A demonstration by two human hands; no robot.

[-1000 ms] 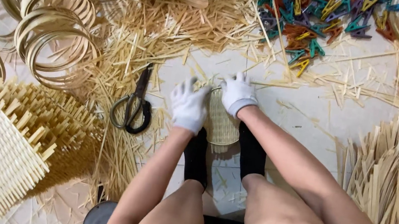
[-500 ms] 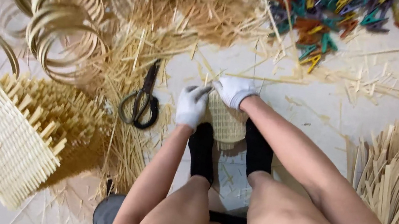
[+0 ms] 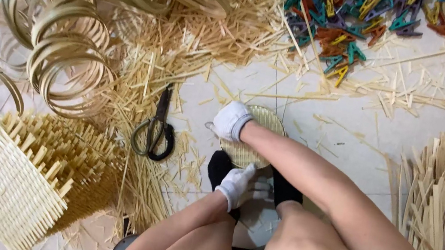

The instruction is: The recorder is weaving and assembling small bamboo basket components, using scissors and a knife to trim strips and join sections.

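The right hand [image 3: 231, 120] is gripping the far-left rim of the small woven disc [image 3: 263, 127] lying on the floor, while the left hand [image 3: 237, 186] is clutching its near edge, fingers partly hidden.

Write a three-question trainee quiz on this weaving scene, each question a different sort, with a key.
1. True or false: the scissors lie shut on the floor, in neither hand.
2. Multiple choice: the right hand rests on A) the clothes pegs, B) the small round woven piece, C) the bamboo hoops.
3. Fill in: the left hand is near the person's black ____.

Key: 1 true; 2 B; 3 socks.
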